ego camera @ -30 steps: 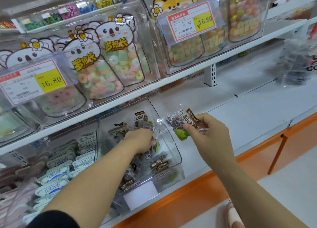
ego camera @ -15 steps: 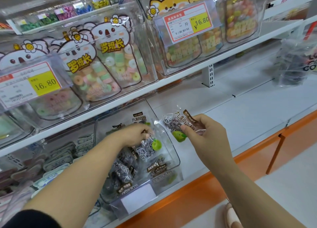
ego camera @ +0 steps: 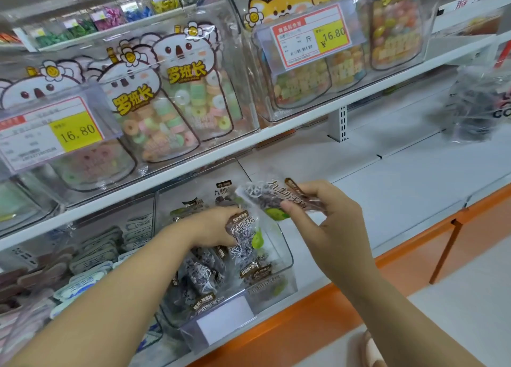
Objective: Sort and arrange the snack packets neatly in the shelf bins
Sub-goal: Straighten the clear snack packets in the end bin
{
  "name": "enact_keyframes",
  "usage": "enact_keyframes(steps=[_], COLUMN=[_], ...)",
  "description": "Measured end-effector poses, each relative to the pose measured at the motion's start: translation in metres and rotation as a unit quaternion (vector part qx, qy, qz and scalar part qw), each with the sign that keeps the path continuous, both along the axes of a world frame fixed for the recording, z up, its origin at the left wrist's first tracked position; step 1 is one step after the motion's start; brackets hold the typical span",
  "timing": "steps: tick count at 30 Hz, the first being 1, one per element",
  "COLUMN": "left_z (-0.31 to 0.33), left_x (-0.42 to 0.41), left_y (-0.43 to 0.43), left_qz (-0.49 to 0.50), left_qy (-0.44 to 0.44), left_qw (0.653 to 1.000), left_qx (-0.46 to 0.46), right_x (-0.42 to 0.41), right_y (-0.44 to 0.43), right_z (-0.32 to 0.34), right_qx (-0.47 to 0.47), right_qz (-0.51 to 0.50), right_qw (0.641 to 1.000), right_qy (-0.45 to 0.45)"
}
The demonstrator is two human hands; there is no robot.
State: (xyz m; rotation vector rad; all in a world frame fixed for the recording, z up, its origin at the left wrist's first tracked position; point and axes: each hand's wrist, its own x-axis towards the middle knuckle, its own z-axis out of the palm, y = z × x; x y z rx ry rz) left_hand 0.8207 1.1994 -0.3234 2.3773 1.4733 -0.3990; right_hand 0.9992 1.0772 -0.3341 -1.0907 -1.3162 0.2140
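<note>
both hands (ego camera: 218,225) (ego camera: 329,223) hold packets (ego camera: 272,198) over bin (ego camera: 287,258).

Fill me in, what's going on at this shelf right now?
A person is sorting dark snack packets at the clear bin on the lower shelf. The left hand grips one packet over the pile inside the bin. The right hand pinches a second packet, held in the air near the bin's back right corner. Neither packet is set down yet.
</note>
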Motion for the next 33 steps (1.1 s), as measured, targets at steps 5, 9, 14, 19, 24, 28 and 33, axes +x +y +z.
enact_keyframes(steps=[5, 9, 14, 19, 24, 28, 33], left_z=[0.003, 0.003, -0.001, -0.005, -0.007, 0.002, 0.017], left_x=[-0.005, -0.007, -0.017, -0.031, -0.041, -0.046, -0.053], left_y=[-0.011, -0.002, 0.012, 0.018, 0.022, 0.015, -0.023], left_qz=[0.033, -0.038, -0.046, -0.037, -0.045, -0.06, -0.08], left_qy=[-0.037, 0.043, 0.068, 0.021, -0.022, -0.022, 0.007], left_qw=[0.999, 0.997, 0.993, 0.995, 0.996, 0.997, 0.993], left_qx=[0.014, 0.057, 0.09, 0.088, 0.071, 0.054, 0.088], right_x=[-0.013, -0.01, -0.015, -0.034, -0.056, -0.071, -0.078], right_y=[0.003, 0.006, 0.012, 0.037, 0.057, 0.072, 0.072], right_z=[-0.003, -0.012, -0.012, -0.006, 0.007, 0.015, 0.011], right_qx=[-0.026, -0.065, -0.06, -0.077, -0.146, -0.214, -0.183], right_qz=[0.064, 0.038, -0.014, -0.011, -0.013, 0.002, 0.05], right_qw=[0.994, 0.977, 0.926, 0.836, 0.724, 0.629, 0.566], right_qy=[-0.083, -0.198, -0.372, -0.543, -0.674, -0.748, -0.802])
